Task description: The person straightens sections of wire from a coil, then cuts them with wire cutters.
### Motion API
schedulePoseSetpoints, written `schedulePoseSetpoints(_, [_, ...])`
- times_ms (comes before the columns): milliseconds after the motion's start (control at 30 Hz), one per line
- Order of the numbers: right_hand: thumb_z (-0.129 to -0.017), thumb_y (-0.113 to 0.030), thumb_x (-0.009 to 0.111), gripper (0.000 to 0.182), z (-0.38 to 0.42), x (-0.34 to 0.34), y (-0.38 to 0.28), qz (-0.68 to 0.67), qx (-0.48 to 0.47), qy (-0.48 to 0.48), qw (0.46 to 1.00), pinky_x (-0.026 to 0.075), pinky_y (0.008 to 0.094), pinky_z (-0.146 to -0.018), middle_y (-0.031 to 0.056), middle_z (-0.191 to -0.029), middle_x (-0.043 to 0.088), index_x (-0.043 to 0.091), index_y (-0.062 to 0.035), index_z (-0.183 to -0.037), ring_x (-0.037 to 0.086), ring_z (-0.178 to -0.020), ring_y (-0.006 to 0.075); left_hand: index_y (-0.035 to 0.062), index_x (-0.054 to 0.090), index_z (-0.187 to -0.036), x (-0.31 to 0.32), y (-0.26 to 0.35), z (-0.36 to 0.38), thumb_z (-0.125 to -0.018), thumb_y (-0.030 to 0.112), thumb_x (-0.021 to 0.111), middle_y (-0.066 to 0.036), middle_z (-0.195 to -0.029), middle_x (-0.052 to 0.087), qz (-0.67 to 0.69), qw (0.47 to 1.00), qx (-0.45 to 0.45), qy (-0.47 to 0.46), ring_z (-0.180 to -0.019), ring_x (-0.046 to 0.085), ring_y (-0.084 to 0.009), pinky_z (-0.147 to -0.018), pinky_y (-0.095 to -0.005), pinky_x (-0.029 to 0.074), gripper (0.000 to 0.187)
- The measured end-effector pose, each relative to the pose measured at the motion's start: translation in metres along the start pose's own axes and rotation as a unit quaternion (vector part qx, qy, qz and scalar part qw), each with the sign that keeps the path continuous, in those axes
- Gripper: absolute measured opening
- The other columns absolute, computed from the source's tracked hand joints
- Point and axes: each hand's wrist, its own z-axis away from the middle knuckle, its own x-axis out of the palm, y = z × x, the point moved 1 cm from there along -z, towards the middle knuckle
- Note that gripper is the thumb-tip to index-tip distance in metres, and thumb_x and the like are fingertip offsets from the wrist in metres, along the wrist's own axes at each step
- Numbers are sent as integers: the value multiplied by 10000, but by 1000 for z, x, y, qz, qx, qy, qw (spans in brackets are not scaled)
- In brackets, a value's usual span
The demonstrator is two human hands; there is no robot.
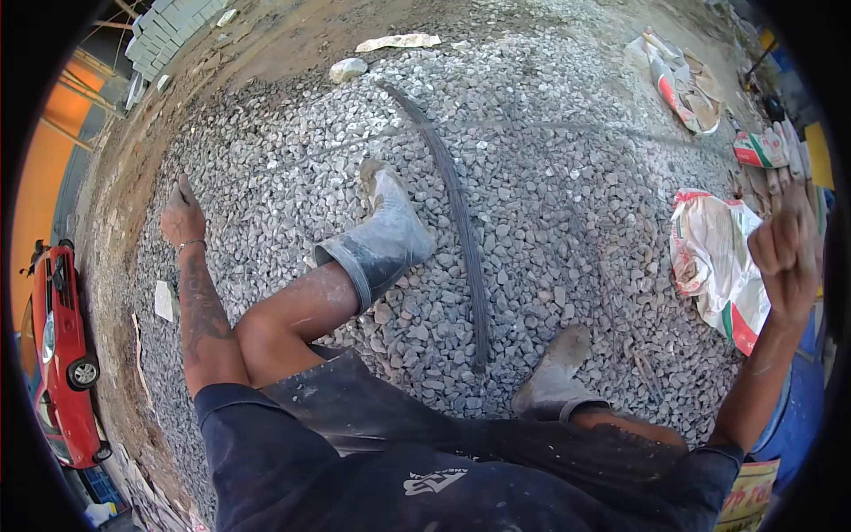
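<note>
My left hand (182, 217) is closed with the thumb up, held out over the gravel on the left. On the far right my right hand (784, 253) is closed too, raised in front of the sacks. A thin, blurred dark wire (532, 124) arcs across the view from near one hand toward the other; its ends at the fingers are indistinct. Between my boots lies a long bundle of dark wires (454, 199), slightly bent, on the gravel.
Grey gravel (567, 230) surrounds my grey boots (390, 230). Crumpled white sacks (714, 257) lie at the right, another torn sack (683, 84) beyond. Pale stones (348, 69) and grey blocks (168, 40) are at the back. A red car (66, 355) stands left.
</note>
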Motion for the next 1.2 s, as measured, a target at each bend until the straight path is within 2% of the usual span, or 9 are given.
schedulePoseSetpoints(167, [-912, -189, 462, 211, 23, 18, 70, 475, 155, -243, 831, 443, 318, -638, 63, -674, 535, 525, 6, -860, 534, -650, 184, 70, 635, -790, 4, 8, 2, -922, 455, 336, -201, -714, 610, -27, 1000, -8, -4, -681, 583, -385, -599, -466, 439, 505])
schedulePoseSetpoints(267, [-877, -183, 536, 193, 31, 73, 15, 148, 392, -524, 742, 476, 312, -679, 107, -819, 630, 585, 3, -860, 612, -707, 234, 79, 644, -816, 33, -37, 11, -923, 449, 337, -191, -722, 619, -50, 998, -31, -38, -676, 586, -380, -603, -465, 443, 493])
schedulePoseSetpoints(433, [-923, -231, 411, 278, 34, -44, -31, 69, 47, 31, 996, 361, 369, -943, 49, -988, 542, 535, -8, -1032, 519, -969, 181, 91, 649, -830, 19, -7, 10, -927, 430, 330, -194, -720, 617, -23, 999, 7, -34, -682, 586, -383, -617, -461, 450, 476])
schedulePoseSetpoints(500, [-882, -192, 443, 211, 11, -31, 7, 497, 189, 171, 829, 421, 350, -839, 78, -867, 586, 561, -23, -929, 565, -834, 237, 93, 648, -841, 14, 2, 13, -927, 435, 318, -196, -722, 615, -12, 999, -10, -32, -695, 589, -383, -622, -458, 456, 483])
schedulePoseSetpoints(567, [-814, -67, 475, 136, 24, -15, 46, 692, 153, -266, 653, 441, 376, -698, 103, -809, 627, 573, -6, -885, 592, -759, 253, 92, 646, -855, 18, -3, 15, -922, 450, 310, -191, -736, 623, -38, 997, -3, -60, -707, 598, -376, -624, -454, 463, 496])
schedulePoseSetpoints(700, [-802, -126, 535, 153, 39, 53, 22, 388, 371, -410, 737, 473, 313, -628, 115, -723, 634, 587, 7, -748, 617, -679, 210, 88, 644, -861, 27, -42, 26, -921, 451, 304, -187, -755, 630, -85, 992, -45, -87, -721, 604, -369, -643, -459, 461, 501])
schedulePoseSetpoints(833, [-853, -398, 559, 391, 68, -28, -53, 87, 37, -171, 981, 473, 302, -727, 106, -946, 623, 534, -33, -991, 613, -780, 156, 62, 628, -802, 22, -56, 33, -929, 435, 282, -193, -766, 627, -109, 986, -83, -96, -740, 598, -371, -676, -472, 448, 525])
schedulePoseSetpoints(1000, [-888, -202, 536, 309, 30, -139, -22, 297, 123, 221, 921, 386, 239, -849, 15, -982, 534, 497, -25, -1137, 515, -904, 90, 47, 603, -697, 16, -25, 24, -928, 385, 350, -200, -681, 597, -9, 999, -1, -32, -659, 568, -383, -687, -461, 420, 481])
schedulePoseSetpoints(1200, [-792, -39, 594, 83, 35, 19, 15, 396, 475, -308, 723, 457, 271, -685, 61, -744, 641, 636, 6, -848, 591, -715, 146, 66, 647, -923, 38, -98, 47, -922, 474, 285, -210, -870, 626, -67, 981, -158, -96, -835, 590, -380, -754, -451, 438, 545])
